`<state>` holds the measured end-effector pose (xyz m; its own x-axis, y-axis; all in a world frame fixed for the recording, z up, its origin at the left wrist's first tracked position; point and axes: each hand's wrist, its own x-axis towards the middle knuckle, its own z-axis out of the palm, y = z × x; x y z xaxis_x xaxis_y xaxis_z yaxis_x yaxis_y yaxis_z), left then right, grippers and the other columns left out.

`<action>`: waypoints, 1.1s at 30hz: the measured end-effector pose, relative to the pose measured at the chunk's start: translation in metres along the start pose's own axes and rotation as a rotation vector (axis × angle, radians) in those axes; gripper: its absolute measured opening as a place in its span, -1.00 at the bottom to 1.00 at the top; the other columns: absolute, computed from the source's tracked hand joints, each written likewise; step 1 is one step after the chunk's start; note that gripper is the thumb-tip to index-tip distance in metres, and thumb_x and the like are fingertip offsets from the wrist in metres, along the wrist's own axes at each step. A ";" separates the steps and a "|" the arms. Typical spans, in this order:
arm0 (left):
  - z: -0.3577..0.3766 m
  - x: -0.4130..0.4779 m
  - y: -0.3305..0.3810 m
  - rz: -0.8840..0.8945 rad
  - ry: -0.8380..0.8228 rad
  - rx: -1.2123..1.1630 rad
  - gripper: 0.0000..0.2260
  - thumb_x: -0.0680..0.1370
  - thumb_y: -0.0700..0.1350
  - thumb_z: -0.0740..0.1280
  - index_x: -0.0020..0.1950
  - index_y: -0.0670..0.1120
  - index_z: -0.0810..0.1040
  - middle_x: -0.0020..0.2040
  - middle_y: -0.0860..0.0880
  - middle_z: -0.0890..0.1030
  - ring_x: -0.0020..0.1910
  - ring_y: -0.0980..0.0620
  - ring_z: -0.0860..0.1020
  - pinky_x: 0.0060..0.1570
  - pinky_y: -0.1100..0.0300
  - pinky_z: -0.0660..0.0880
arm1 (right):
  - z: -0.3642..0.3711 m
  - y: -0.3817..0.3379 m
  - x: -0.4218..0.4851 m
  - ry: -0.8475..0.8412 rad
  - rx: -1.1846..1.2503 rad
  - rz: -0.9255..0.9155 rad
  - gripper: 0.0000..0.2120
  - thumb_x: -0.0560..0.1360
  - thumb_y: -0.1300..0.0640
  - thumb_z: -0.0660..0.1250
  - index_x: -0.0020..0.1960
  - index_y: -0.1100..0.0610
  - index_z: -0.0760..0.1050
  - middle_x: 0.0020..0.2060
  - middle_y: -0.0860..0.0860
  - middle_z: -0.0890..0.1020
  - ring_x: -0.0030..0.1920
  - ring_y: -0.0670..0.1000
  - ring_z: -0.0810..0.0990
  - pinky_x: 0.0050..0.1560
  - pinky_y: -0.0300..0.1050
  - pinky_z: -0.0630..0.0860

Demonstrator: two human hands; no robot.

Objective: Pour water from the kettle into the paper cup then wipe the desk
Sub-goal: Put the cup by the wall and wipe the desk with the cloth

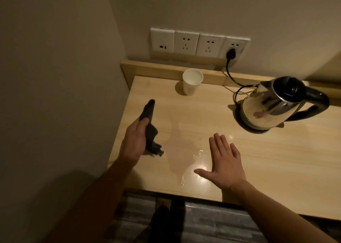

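A white paper cup [192, 84] stands upright at the back of the light wooden desk [276, 159]. To its right, a steel kettle [273, 106] with a black lid and handle sits on its base. My left hand [135, 141] grips a dark cloth [149, 126] above the desk's left side, one end of the cloth sticking up and the other hanging down. My right hand [224, 161] hovers flat with fingers spread over the front middle of the desk. A thin wet patch [195, 161] glistens between my hands.
A black cord [230, 74] runs from the kettle's base to a plug in the rightmost wall socket [234, 49]. A raised wooden ledge [156, 69] runs along the back. A wall closes the left side. The desk's front edge lies just below my right wrist.
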<state>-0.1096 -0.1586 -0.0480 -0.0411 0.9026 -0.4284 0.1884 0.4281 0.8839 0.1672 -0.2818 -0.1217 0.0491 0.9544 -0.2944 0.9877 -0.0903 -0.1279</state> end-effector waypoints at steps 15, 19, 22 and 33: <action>0.107 0.116 0.006 0.389 -0.250 1.115 -0.37 0.70 0.29 -0.13 0.72 0.07 -0.14 0.75 -0.02 -0.15 0.71 -0.06 -0.22 0.63 -0.17 -0.28 | 0.003 0.006 0.008 -0.055 0.076 0.023 0.19 0.36 -0.72 -0.01 0.69 0.07 -0.13 0.68 0.02 -0.17 0.67 0.05 -0.27 0.62 0.22 -0.13; 0.042 0.104 -0.020 0.538 -0.101 1.100 -0.39 0.69 0.24 0.01 0.69 -0.01 0.19 0.70 -0.11 0.18 0.69 -0.19 0.12 0.61 -0.28 0.07 | -0.017 -0.001 0.012 -0.062 0.209 0.067 0.07 0.43 -0.67 -0.05 0.70 -0.02 -0.13 0.68 -0.07 -0.22 0.65 -0.07 -0.35 0.63 0.12 -0.22; -0.010 0.108 -0.045 0.494 -0.085 1.239 -0.40 0.66 0.17 0.07 0.63 -0.11 0.32 0.63 -0.21 0.33 0.60 -0.29 0.33 0.48 -0.36 0.33 | -0.047 -0.029 0.047 0.072 0.292 -0.003 -0.13 0.55 -0.54 -0.08 0.69 -0.06 -0.02 0.70 -0.08 -0.03 0.67 -0.08 -0.17 0.62 0.08 -0.13; -0.024 0.109 -0.066 0.435 -0.095 1.302 -0.29 0.65 0.27 -0.02 0.71 -0.07 0.06 0.72 -0.16 0.09 0.70 -0.21 0.05 0.62 -0.29 0.13 | -0.057 -0.116 0.226 0.008 0.179 -0.245 -0.35 0.70 -0.23 0.07 0.67 0.06 0.09 0.67 0.04 0.18 0.66 0.09 0.11 0.62 0.12 0.12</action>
<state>-0.1503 -0.0875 -0.1485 0.3137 0.9231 -0.2226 0.9458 -0.2830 0.1593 0.0719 -0.0389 -0.1192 -0.1857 0.9561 -0.2267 0.9284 0.0951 -0.3593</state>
